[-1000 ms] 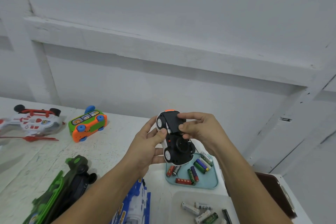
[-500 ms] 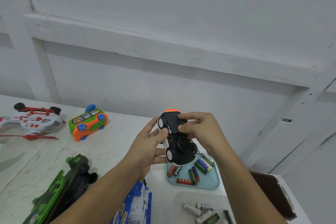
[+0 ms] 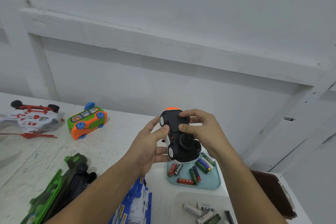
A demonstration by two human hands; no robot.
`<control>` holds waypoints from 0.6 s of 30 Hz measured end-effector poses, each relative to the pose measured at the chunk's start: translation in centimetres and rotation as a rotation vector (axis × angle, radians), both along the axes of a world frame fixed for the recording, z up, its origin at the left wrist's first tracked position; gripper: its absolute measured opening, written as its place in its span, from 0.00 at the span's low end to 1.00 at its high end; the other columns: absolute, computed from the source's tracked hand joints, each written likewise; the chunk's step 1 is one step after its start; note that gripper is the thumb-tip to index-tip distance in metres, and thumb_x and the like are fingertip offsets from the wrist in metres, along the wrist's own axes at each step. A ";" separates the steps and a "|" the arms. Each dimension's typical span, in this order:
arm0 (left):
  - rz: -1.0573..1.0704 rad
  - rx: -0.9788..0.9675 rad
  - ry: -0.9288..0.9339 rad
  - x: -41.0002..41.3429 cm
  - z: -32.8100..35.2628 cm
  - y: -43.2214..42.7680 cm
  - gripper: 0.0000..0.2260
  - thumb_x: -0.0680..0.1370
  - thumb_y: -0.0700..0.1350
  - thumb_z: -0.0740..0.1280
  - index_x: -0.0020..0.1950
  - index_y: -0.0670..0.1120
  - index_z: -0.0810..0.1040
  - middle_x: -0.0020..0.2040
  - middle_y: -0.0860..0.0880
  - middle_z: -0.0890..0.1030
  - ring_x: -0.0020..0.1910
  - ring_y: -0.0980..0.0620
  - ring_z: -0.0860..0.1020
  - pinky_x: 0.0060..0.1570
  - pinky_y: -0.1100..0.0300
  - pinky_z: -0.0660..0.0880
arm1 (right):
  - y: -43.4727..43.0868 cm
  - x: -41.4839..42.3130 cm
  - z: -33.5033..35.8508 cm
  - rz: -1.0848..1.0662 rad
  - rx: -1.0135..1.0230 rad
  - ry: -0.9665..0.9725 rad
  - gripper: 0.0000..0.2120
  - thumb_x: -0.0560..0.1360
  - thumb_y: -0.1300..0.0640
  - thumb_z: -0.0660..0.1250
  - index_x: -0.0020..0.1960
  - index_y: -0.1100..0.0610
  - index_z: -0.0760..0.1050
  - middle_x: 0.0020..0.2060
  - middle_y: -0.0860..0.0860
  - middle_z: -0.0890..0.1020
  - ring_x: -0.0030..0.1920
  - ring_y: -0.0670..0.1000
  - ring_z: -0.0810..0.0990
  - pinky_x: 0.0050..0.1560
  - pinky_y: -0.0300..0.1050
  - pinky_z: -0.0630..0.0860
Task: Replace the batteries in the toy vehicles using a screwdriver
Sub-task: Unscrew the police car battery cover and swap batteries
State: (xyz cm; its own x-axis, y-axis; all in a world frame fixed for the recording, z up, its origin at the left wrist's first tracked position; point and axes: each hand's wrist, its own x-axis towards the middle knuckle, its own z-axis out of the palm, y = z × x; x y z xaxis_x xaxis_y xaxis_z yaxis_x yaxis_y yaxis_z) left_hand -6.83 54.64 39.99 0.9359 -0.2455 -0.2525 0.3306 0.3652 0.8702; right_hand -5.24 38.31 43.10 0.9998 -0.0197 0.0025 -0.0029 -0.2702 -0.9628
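I hold a small toy car (image 3: 183, 143) upside down above the table, its black underside and white wheels facing me, an orange end pointing away. My left hand (image 3: 149, 143) cups its left side with the thumb on the underside. My right hand (image 3: 201, 131) grips the far end, thumb and fingers pressing the black battery cover (image 3: 174, 120). Below the car, a light blue tray (image 3: 212, 182) holds several coloured batteries. A white tray (image 3: 178, 203) at the bottom edge holds several more batteries. No screwdriver is in view.
On the white table lie an orange and green toy bus (image 3: 87, 122), a white and red toy helicopter (image 3: 31, 118) upside down, a green and black toy (image 3: 60, 187) and a blue and white toy (image 3: 136, 203). A dark brown object (image 3: 272, 191) sits at the right edge.
The car and both hands sit slightly lower and nearer in view. My right thumb has slid along the battery cover. The grip is otherwise the same.
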 end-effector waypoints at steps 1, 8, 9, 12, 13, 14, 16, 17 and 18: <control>-0.006 0.004 -0.002 0.1 0.0 0.0 0.11 0.81 0.44 0.65 0.58 0.60 0.75 0.50 0.45 0.85 0.42 0.35 0.84 0.37 0.47 0.83 | 0.0 0.0 0.0 -0.003 0.000 0.000 0.13 0.70 0.67 0.74 0.48 0.50 0.82 0.47 0.52 0.81 0.43 0.56 0.84 0.36 0.43 0.81; 0.000 0.061 -0.030 0.8 -0.1 -0.3 0.19 0.77 0.42 0.69 0.64 0.58 0.73 0.46 0.45 0.86 0.39 0.37 0.84 0.35 0.49 0.82 | 0.2 0.2 0.0 0.007 0.051 -0.026 0.14 0.70 0.68 0.74 0.48 0.51 0.81 0.48 0.55 0.81 0.39 0.56 0.84 0.33 0.41 0.79; 0.009 0.072 -0.034 0.9 -0.1 -0.3 0.19 0.77 0.41 0.69 0.64 0.58 0.72 0.45 0.45 0.86 0.38 0.37 0.84 0.34 0.49 0.82 | 0.2 0.3 -0.1 0.012 0.063 -0.024 0.14 0.70 0.68 0.74 0.48 0.51 0.81 0.47 0.55 0.81 0.38 0.56 0.83 0.33 0.42 0.79; 0.027 0.104 -0.048 1.1 -0.1 -0.5 0.18 0.78 0.41 0.68 0.64 0.57 0.72 0.46 0.43 0.85 0.36 0.39 0.84 0.32 0.51 0.81 | -0.1 0.5 -0.2 0.028 0.087 -0.017 0.14 0.70 0.69 0.74 0.48 0.51 0.82 0.45 0.54 0.81 0.37 0.53 0.82 0.34 0.41 0.78; 0.029 0.113 -0.055 1.2 0.0 -0.5 0.17 0.78 0.41 0.68 0.64 0.57 0.72 0.46 0.43 0.85 0.36 0.40 0.84 0.31 0.52 0.81 | -0.2 0.6 -0.2 0.035 0.098 -0.014 0.14 0.70 0.69 0.73 0.48 0.51 0.82 0.45 0.53 0.80 0.37 0.52 0.82 0.34 0.41 0.78; 0.030 0.120 -0.062 1.2 0.0 -0.5 0.17 0.78 0.41 0.67 0.63 0.57 0.72 0.46 0.43 0.85 0.35 0.40 0.84 0.30 0.52 0.80 | -0.4 0.7 -0.2 0.046 0.118 -0.010 0.14 0.71 0.69 0.72 0.49 0.52 0.82 0.45 0.53 0.80 0.38 0.52 0.81 0.35 0.41 0.78; 0.034 0.129 -0.070 1.4 0.0 -0.5 0.16 0.78 0.41 0.67 0.63 0.57 0.72 0.45 0.43 0.85 0.36 0.40 0.84 0.29 0.53 0.80 | -0.7 0.8 -0.2 0.071 0.152 -0.005 0.14 0.72 0.71 0.70 0.49 0.53 0.82 0.45 0.53 0.79 0.39 0.53 0.81 0.35 0.41 0.79; 0.035 0.133 -0.072 1.5 -0.1 -0.5 0.16 0.78 0.41 0.67 0.63 0.57 0.72 0.44 0.43 0.85 0.35 0.40 0.84 0.29 0.53 0.80 | -0.8 0.8 -0.2 0.077 0.150 -0.007 0.15 0.72 0.71 0.70 0.49 0.53 0.82 0.45 0.54 0.79 0.39 0.53 0.81 0.35 0.41 0.78; 0.035 0.141 -0.075 1.6 -0.2 -0.6 0.17 0.78 0.41 0.67 0.63 0.57 0.72 0.44 0.44 0.85 0.35 0.40 0.84 0.29 0.53 0.80 | -0.8 0.9 -0.2 0.078 0.143 -0.010 0.15 0.72 0.71 0.70 0.49 0.53 0.82 0.45 0.54 0.79 0.39 0.54 0.81 0.35 0.41 0.78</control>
State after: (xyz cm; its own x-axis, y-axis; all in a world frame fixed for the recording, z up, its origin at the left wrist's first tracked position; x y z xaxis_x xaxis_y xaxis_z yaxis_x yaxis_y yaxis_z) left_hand -5.24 54.07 39.83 0.9609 -0.1793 -0.2109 0.2517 0.2483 0.9354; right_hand -4.39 37.49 42.85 0.9982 0.0574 0.0148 0.0222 -0.1297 -0.9913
